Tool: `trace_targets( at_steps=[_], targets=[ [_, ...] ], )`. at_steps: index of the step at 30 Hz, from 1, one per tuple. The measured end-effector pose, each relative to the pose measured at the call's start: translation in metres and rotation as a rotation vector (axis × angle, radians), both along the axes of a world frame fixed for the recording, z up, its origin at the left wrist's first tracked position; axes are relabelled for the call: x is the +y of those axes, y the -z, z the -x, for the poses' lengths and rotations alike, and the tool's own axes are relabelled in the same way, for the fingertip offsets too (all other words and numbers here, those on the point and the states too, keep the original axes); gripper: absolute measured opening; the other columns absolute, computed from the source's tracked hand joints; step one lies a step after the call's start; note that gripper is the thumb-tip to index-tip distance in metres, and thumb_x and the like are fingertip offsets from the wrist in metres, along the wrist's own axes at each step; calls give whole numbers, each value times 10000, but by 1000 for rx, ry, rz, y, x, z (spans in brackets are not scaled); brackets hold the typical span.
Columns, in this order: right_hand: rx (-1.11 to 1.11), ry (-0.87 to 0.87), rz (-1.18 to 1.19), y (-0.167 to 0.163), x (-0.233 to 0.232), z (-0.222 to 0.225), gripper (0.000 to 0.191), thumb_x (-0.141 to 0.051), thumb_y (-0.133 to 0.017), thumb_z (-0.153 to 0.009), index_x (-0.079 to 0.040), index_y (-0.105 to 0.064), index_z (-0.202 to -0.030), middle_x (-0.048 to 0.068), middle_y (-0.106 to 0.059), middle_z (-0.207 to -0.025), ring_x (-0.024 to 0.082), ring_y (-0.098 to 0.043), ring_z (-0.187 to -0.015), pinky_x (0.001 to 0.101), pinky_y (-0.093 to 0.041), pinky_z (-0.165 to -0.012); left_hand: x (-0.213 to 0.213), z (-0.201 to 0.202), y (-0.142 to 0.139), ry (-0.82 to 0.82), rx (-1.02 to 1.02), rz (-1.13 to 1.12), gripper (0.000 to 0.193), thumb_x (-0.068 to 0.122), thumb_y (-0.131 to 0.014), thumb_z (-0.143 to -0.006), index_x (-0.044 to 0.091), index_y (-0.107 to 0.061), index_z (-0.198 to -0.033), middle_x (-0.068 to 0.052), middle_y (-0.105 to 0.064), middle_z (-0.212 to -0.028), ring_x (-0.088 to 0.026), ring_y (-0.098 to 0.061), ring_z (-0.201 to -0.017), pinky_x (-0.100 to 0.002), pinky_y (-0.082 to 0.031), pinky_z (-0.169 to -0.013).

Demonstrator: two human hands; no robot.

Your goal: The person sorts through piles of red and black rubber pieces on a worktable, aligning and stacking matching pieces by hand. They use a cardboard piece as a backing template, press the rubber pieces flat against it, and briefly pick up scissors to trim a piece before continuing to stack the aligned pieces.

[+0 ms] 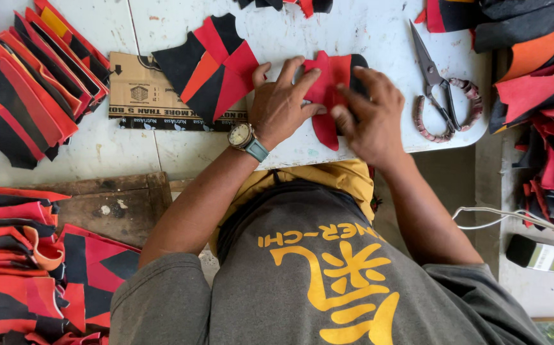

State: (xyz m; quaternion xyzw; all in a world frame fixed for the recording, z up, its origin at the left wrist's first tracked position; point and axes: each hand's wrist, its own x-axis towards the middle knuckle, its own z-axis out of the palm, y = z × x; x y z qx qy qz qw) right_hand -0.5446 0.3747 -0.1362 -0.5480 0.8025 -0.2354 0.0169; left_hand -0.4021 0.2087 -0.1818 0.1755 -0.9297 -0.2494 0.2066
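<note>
A single head-worn camera is looking almost straight down from close above, facing the white table (pixel 379 25) at the top of the frame, with the person's grey shirt (pixel 315 275) filling the bottom. It is probably tilting slightly forward. No second view is sharing the scene.

Red piece (pixel 325 96) partly hidden under hands (pixel 328 105).

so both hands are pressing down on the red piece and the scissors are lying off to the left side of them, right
Not quite. In the head view both hands, left hand and right hand, do press on the red piece, but the scissors lie on the right-hand side of them, on the white table.
</note>
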Motion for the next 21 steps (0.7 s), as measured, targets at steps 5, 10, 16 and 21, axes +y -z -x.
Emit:
trace_targets(
  at_steps=[5, 10, 16, 21],
  targets=[
    [-48, 38, -205, 19, -16, -10, 559, -473, -439, -1096, -185, -583, -1553, 174, -226, -1723, 442, -144, -1576, 674, -157, -1188, -1, 0, 2, 19, -78, 28, 616, 488, -846, -817, 137, -703, -1302, -93, -555, -1407, -213, -711, -853, -562, -277, -1101],
    [-67, 20, -331, 6, 0, -20, 616, -513, -435, -1052, -158, -515, -1550, 139, -208, -1707, 433, -84, -1570, 691, -97, -1180, -1, 0, -1, 17, -42, 24, 663, 505, -858, -781, 105, -693, -1283, -114, -542, -1396, -220, -711, -847, -562, -282, -1046],
    [-72, 31, -307, 11, -36, -14, 635, -477, -293, -1082, -158, -408, -1619, 121, -197, -1724, 440, -37, -1575, 718, -24, -1195, -1, 0, -5, 24, -97, 102, 519, 359, -839, -823, 156, -709, -1283, -61, -543, -1466, -183, -726, -902, -510, -331, -1068],
    [-94, 33, -365, 10, -4, -21, 634, -502, -304, -1068, -162, -403, -1594, 85, -221, -1722, 411, -39, -1582, 701, -17, -1211, -1, 0, -3, 16, -155, -28, 623, 451, -833, -836, 125, -668, -1340, -104, -513, -1452, -217, -696, -836, -516, -335, -1024]
  ],
)
